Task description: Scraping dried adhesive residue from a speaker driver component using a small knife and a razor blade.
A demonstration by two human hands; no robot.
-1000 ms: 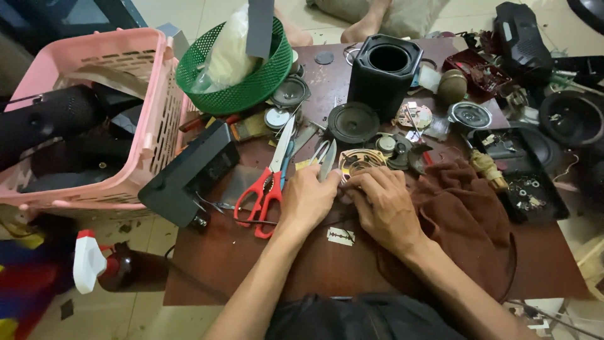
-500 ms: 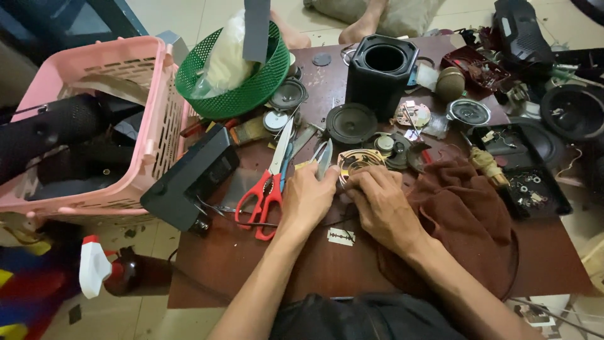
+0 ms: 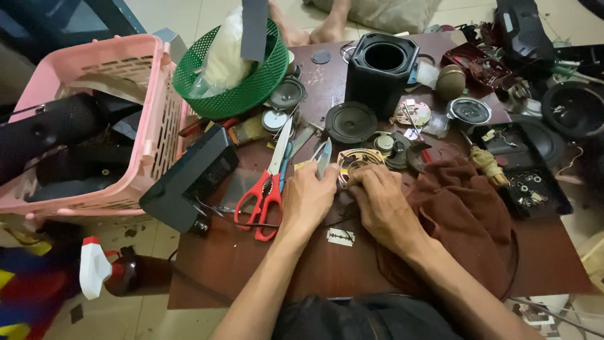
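your left hand (image 3: pixel 309 200) lies palm down on the dark brown table (image 3: pixel 251 264), forearm running up from the lower left, knuckles raised and fingers curled shut around the handles of a small pair of cutters (image 3: pixel 323 156). the cutters' long axis runs nearly straight away from you, tilted a little to the right, with the grey tips pointing to the far side of the table and ending just beside the metal speaker frame (image 3: pixel 357 161). your right hand (image 3: pixel 377 200) comes in from the lower right, forearm crossing the brown cloth (image 3: pixel 465 214), wrist bent inward. its fingers are bunched and closed down on the near edge of the speaker frame; what exactly they pinch there is hidden under the knuckles. the two hands sit close together, thumbs nearly meeting, with the frame just beyond them near the table's middle.

left of your left hand the red-handled scissors (image 3: pixel 267 189) lie flat, blades pointing away from you and slightly right, handles toward you. a razor blade (image 3: pixel 340 237) lies on the table just in front of your wrists. further off stand a black speaker box (image 3: pixel 382 72), a green basket (image 3: pixel 236 94) and, off the left edge, a pink crate (image 3: pixel 151 126).
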